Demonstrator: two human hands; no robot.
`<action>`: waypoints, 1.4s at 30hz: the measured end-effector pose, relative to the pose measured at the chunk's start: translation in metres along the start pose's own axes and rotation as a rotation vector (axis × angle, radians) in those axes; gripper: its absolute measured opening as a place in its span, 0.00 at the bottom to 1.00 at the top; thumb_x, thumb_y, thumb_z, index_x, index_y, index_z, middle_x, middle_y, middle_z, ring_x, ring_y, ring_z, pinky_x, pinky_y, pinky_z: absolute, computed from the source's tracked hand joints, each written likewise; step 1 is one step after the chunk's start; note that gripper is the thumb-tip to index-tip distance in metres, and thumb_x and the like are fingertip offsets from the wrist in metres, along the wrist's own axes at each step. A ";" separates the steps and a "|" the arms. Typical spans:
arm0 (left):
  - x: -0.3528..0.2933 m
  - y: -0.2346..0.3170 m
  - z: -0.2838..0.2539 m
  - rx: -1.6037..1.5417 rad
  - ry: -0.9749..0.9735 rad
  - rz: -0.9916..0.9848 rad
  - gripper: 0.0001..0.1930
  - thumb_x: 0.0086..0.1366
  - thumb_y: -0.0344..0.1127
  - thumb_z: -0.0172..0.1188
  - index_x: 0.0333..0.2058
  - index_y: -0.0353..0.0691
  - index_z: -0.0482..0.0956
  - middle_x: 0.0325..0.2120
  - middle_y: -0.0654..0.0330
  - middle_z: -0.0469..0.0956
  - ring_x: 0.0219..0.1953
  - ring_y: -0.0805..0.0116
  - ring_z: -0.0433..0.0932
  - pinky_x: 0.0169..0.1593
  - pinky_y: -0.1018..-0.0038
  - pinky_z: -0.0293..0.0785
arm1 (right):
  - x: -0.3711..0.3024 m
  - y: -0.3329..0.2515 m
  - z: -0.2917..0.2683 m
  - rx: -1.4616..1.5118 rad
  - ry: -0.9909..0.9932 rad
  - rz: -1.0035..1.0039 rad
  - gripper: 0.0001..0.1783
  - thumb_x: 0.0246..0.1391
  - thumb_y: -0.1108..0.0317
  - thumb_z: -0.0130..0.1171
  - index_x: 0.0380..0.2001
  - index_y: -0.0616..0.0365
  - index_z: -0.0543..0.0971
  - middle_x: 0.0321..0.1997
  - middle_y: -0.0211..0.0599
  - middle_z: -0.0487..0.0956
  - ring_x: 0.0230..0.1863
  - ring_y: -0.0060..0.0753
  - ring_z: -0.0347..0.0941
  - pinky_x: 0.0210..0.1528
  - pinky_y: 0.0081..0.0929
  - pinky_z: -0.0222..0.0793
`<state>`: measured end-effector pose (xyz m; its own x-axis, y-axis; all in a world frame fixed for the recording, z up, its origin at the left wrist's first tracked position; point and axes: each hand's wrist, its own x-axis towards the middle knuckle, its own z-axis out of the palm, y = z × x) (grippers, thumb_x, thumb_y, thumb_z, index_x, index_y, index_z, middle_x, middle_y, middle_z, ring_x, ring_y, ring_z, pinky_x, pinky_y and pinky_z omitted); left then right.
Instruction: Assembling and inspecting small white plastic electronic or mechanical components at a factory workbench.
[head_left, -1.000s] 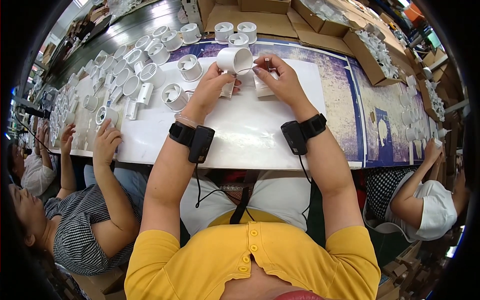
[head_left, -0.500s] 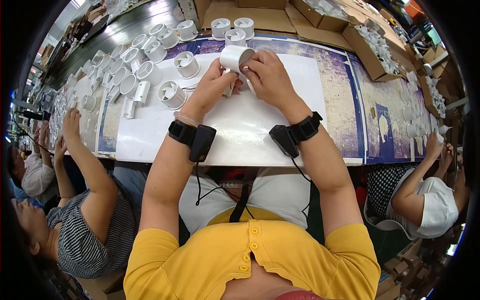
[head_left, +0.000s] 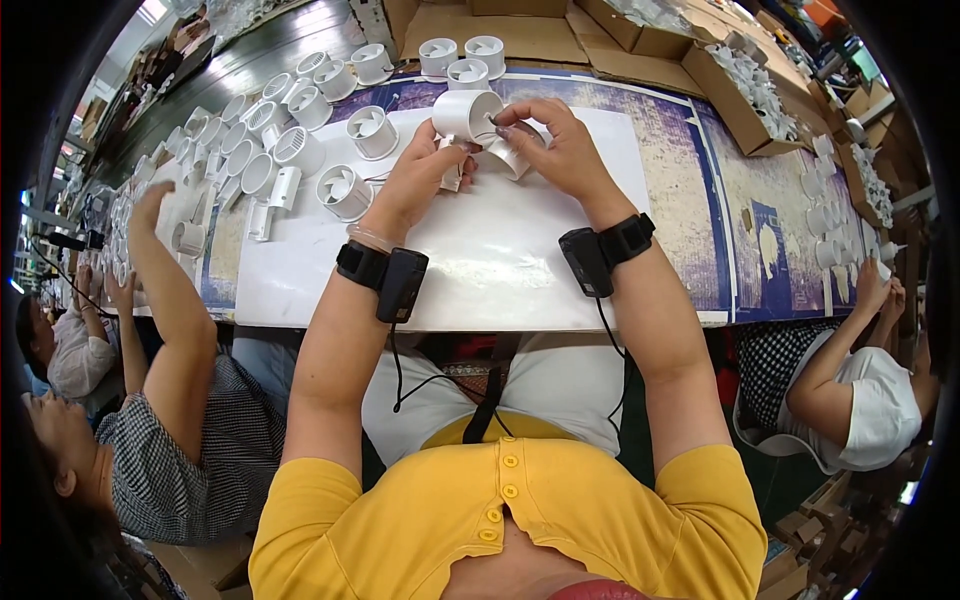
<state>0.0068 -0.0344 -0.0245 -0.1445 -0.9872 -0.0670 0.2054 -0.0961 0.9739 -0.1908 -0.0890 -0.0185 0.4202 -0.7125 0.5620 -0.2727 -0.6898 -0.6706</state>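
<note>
My left hand is closed around the lower stem of a white plastic fan housing, a short round tube with its open mouth tilted toward the right. At that mouth my right hand has thumb and fingertips pinched together; what lies between them is too small to make out, though a thin wire-like line shows nearby. Under my right fingers a curved white plastic piece sits close against the housing. Left of my left wrist stands a white fan with blades showing, and another white fan stands behind it.
Many white housings crowd the left of the white work sheet. Three more fans stand at the back. Cardboard boxes of white parts lie at the far right. Co-workers sit on both sides; one arm reaches over the table.
My right hand has drawn slightly right and away from the housing's mouth, baring the curved white piece below. The left co-worker's arm has lifted and moved. My left hand barely shifts.
</note>
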 end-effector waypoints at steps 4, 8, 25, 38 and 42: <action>-0.001 0.001 0.000 -0.007 -0.008 -0.002 0.22 0.60 0.30 0.51 0.53 0.37 0.58 0.35 0.58 0.74 0.33 0.74 0.73 0.35 0.75 0.73 | 0.003 -0.003 0.007 0.007 0.085 -0.061 0.09 0.47 0.66 0.63 0.34 0.53 0.81 0.35 0.33 0.79 0.41 0.35 0.69 0.46 0.31 0.66; -0.003 0.004 0.002 -0.024 -0.017 0.013 0.24 0.59 0.29 0.52 0.54 0.36 0.57 0.39 0.57 0.73 0.38 0.72 0.74 0.40 0.74 0.73 | 0.003 -0.008 0.010 0.078 0.007 0.063 0.08 0.47 0.70 0.64 0.34 0.55 0.81 0.37 0.31 0.78 0.37 0.28 0.69 0.40 0.24 0.67; -0.003 0.004 0.003 -0.086 -0.062 0.083 0.23 0.58 0.25 0.51 0.54 0.35 0.61 0.48 0.59 0.67 0.47 0.70 0.72 0.51 0.74 0.70 | -0.004 -0.041 0.005 -0.396 0.201 -0.244 0.09 0.39 0.71 0.67 0.28 0.51 0.83 0.44 0.31 0.75 0.44 0.38 0.66 0.46 0.31 0.64; -0.002 0.001 0.000 -0.060 -0.087 0.119 0.24 0.56 0.26 0.51 0.54 0.36 0.64 0.44 0.62 0.70 0.41 0.76 0.70 0.44 0.82 0.67 | -0.005 -0.032 0.006 -0.188 0.050 -0.132 0.06 0.45 0.67 0.64 0.29 0.53 0.83 0.55 0.35 0.69 0.58 0.44 0.58 0.59 0.39 0.55; -0.001 -0.002 -0.002 -0.056 -0.086 0.116 0.24 0.56 0.26 0.52 0.53 0.36 0.65 0.43 0.63 0.71 0.41 0.76 0.70 0.44 0.82 0.67 | -0.006 -0.030 0.006 -0.159 0.014 -0.102 0.06 0.45 0.67 0.64 0.29 0.53 0.82 0.56 0.36 0.68 0.58 0.44 0.58 0.59 0.39 0.55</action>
<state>0.0088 -0.0333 -0.0271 -0.1986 -0.9779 0.0660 0.2790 0.0082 0.9603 -0.1800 -0.0637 -0.0046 0.4409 -0.6390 0.6303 -0.3631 -0.7692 -0.5259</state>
